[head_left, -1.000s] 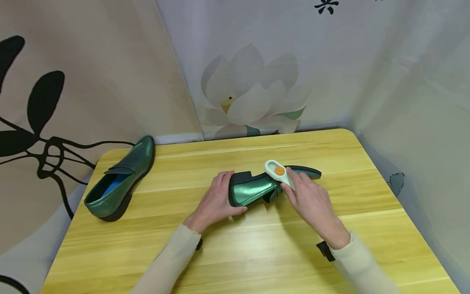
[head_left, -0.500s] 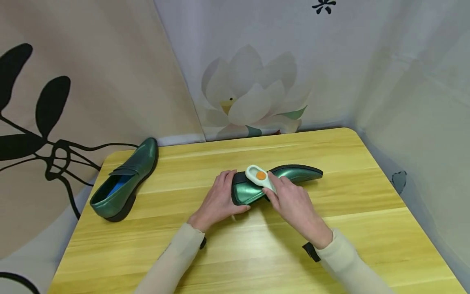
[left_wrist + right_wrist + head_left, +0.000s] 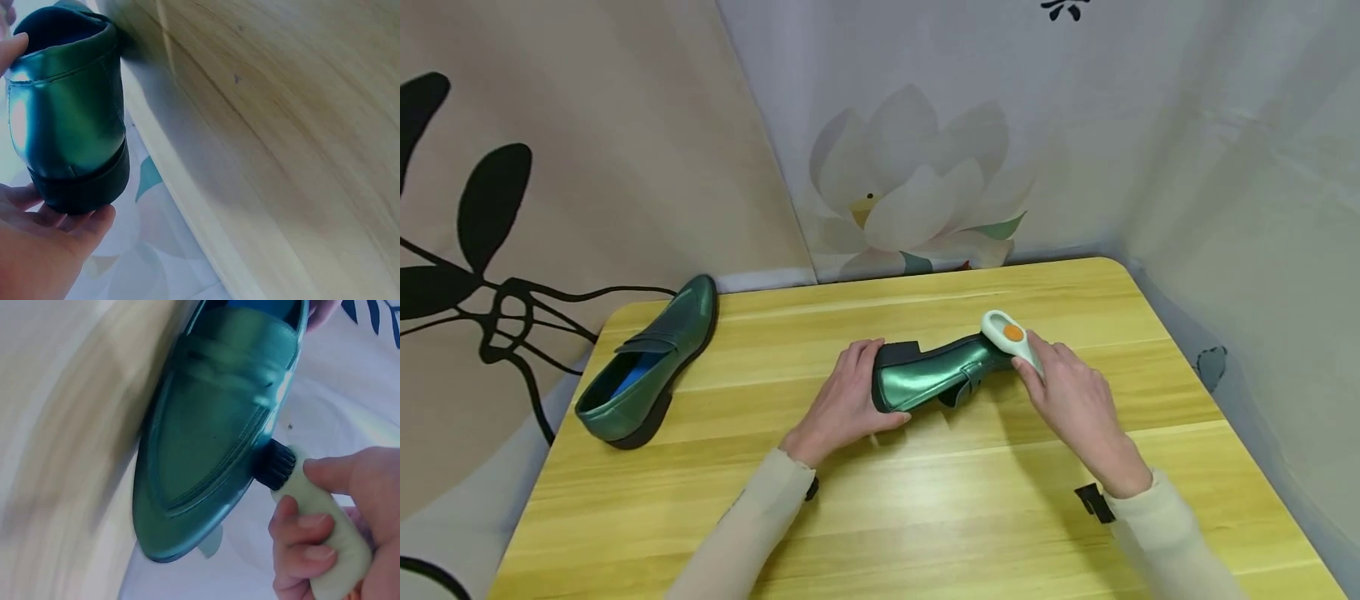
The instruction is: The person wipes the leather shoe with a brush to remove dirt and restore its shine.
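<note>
A metallic green loafer (image 3: 925,379) lies on its side over the table, black sole facing away and toe to the right. My left hand (image 3: 842,400) grips its heel; in the left wrist view the thumb is at the opening and the fingers are under the black heel block (image 3: 84,187). My right hand (image 3: 1075,404) holds a small white shoe brush (image 3: 1000,325) with an orange spot. In the right wrist view its dark bristles (image 3: 275,464) press against the side of the loafer's front half, along the edge by the sole.
A matching green loafer (image 3: 681,325) with a blue insole stands upright at the table's left edge. The wooden table (image 3: 880,517) backs onto a pale curtain (image 3: 1075,150) printed with a flower and dark leaves.
My right hand slid the brush left toward the heel, then back right to the front of the loafer. My left hand keeps its grip at the heel.
</note>
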`<state>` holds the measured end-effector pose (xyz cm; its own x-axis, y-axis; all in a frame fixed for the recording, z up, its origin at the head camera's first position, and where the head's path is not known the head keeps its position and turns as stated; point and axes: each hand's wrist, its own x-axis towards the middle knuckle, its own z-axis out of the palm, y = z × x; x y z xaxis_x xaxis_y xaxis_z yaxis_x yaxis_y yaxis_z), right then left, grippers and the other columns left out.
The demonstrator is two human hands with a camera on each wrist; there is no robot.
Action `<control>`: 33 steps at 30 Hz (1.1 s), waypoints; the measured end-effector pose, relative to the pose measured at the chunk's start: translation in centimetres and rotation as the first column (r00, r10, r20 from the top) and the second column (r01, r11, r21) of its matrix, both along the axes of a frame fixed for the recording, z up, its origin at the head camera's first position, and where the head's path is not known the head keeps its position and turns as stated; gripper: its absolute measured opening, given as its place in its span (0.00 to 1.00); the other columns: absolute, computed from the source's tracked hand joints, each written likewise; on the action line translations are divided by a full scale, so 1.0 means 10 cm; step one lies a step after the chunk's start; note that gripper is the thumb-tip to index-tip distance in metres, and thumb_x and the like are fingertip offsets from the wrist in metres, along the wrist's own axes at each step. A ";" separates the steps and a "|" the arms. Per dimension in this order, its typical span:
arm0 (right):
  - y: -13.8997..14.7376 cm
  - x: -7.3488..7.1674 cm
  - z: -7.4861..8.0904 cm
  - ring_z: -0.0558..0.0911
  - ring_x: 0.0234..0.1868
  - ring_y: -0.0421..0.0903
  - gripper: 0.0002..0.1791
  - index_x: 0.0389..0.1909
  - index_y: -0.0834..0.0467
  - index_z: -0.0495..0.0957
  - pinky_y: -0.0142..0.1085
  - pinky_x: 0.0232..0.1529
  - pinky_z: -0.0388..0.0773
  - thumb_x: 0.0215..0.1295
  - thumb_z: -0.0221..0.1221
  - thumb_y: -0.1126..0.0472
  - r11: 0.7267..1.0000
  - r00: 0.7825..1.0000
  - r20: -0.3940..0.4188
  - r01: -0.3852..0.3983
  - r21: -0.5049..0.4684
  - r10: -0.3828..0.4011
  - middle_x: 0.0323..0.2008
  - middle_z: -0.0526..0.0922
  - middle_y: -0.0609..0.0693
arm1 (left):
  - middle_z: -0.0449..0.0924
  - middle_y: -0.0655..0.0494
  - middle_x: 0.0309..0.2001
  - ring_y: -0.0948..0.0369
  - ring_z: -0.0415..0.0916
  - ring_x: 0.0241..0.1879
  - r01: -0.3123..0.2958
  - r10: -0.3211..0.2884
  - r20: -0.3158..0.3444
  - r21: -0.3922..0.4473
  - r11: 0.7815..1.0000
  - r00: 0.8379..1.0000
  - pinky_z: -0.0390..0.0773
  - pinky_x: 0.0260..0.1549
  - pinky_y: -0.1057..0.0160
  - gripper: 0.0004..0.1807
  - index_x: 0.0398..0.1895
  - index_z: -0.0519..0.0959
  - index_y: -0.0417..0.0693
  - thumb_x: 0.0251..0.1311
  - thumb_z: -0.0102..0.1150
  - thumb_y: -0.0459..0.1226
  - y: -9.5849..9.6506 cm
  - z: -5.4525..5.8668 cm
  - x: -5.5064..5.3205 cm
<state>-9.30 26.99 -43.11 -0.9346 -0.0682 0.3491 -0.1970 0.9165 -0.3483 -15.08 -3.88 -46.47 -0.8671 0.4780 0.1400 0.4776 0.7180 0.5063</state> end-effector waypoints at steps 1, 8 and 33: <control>0.02 0.00 0.00 0.74 0.22 0.53 0.25 0.65 0.68 0.75 0.45 0.17 0.70 0.75 0.62 0.57 1.000 1.000 0.004 0.008 -0.003 -0.008 0.35 0.82 0.64 | 0.65 0.42 0.68 0.48 0.66 0.64 0.000 0.000 -0.001 -0.001 1.000 1.000 0.74 0.63 0.49 0.62 0.77 0.60 0.38 0.43 0.83 0.55 0.00 0.01 0.00; -0.26 0.04 -0.07 0.72 0.19 0.49 0.27 0.66 0.70 0.74 0.41 0.15 0.70 0.74 0.63 0.57 0.997 0.996 -0.046 -0.074 -0.009 0.073 0.34 0.81 0.62 | 0.66 0.41 0.67 0.48 0.67 0.62 0.006 -0.006 -0.035 0.000 1.000 0.999 0.75 0.62 0.49 0.62 0.76 0.60 0.36 0.42 0.84 0.55 0.01 0.03 -0.01; 0.13 0.06 -0.16 0.74 0.23 0.52 0.27 0.66 0.73 0.73 0.45 0.17 0.71 0.75 0.62 0.59 0.996 0.999 -0.028 0.034 -0.087 -0.037 0.34 0.80 0.65 | 0.64 0.40 0.70 0.46 0.66 0.65 -0.019 0.019 0.002 -0.007 1.000 1.000 0.74 0.63 0.47 0.63 0.77 0.60 0.37 0.43 0.82 0.57 0.02 0.00 0.02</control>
<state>-8.67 28.28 -44.70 -0.9250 -0.0034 0.3799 -0.1763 0.8896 -0.4213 -14.90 -3.63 -46.49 -0.8763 0.4627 0.1344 0.4628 0.7305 0.5021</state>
